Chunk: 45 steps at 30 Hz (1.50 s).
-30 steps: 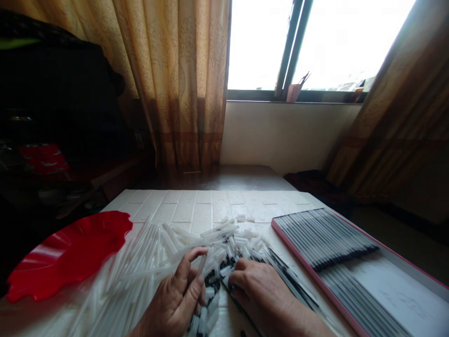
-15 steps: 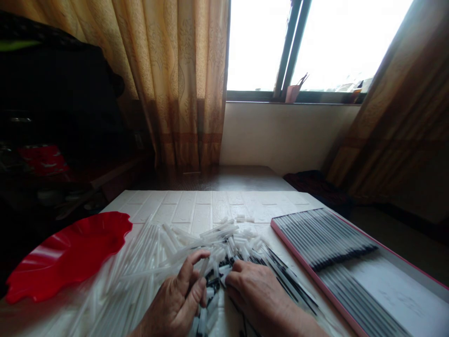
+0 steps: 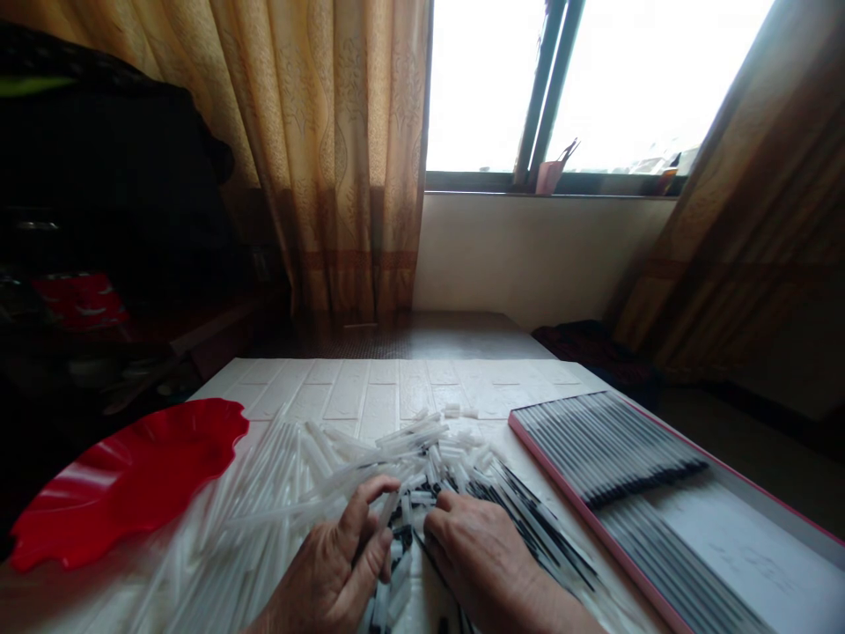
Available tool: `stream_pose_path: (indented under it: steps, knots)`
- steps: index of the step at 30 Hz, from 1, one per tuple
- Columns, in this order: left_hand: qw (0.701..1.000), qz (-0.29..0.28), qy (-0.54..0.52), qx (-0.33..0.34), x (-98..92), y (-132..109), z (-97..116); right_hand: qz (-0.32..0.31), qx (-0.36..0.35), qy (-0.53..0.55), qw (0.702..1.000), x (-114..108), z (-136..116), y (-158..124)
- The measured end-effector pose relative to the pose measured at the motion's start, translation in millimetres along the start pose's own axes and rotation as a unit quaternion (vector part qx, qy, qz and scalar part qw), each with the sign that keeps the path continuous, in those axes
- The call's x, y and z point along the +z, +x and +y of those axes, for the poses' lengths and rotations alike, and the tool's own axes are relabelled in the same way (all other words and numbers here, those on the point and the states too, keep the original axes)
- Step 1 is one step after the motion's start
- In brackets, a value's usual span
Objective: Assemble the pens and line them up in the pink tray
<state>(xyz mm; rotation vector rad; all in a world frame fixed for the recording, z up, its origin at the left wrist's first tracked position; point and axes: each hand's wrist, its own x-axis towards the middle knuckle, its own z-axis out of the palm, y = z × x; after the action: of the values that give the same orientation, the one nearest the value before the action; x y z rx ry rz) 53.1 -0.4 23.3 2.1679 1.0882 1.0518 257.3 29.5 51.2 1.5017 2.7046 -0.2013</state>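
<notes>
A heap of translucent white pen barrels (image 3: 277, 493) lies spread on the white table (image 3: 396, 387), with small white caps (image 3: 455, 453) and black-tipped refills (image 3: 528, 528) beside it. My left hand (image 3: 330, 572) pinches one clear barrel (image 3: 388, 509) between thumb and fingers, holding it upright. My right hand (image 3: 485, 563) rests knuckles-up on the black refills, fingers curled down onto them; what they grip is hidden. The two hands almost touch at the heap's near edge.
A red wavy-edged dish (image 3: 132, 475) sits at the table's left. A pink-rimmed tray (image 3: 547, 467) with rows of finished pens fills the right side. Curtains, a window and dark furniture stand behind.
Both hands have edged a little closer together and nearer the bottom of the view. The barrel in my left hand stays pinched, its tip now closer to my right hand's fingers.
</notes>
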Motion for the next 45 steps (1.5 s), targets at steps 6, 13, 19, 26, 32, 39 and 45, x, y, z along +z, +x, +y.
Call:
stream_pose_path:
  steps: [6, 13, 19, 26, 32, 39, 45]
  knots:
    - [1.0, -0.013, 0.017, 0.018, -1.3, 2, 2, 0.091, 0.025, 0.114, 0.989, -2, 1, -1]
    - [0.998, -0.022, -0.058, -0.021, 3.1, 2, 1, 0.201, -0.013, 0.521, 0.829, 11, -3, 7]
    - [0.994, 0.009, -0.097, -0.047, 5.4, -1, 2, 0.126, 0.036, 0.73, 0.671, 13, -19, 11]
    - [0.998, 0.063, -0.009, 0.023, 1.3, 2, 2, 0.145, 0.111, 0.799, 0.572, 9, -23, 11]
    - [0.992, 0.106, 0.021, 0.064, -0.3, 5, 2, 0.148, 0.115, 0.809, 0.557, 5, -25, 12]
    - [0.993, 0.089, 0.015, 0.074, -2.5, 9, 5, 0.16, 0.078, 0.792, 0.584, 9, -23, 11]
    - [0.986, 0.099, 0.067, 0.118, -6.2, 12, 7, 0.238, -0.008, 0.741, 0.628, 16, -17, 12]
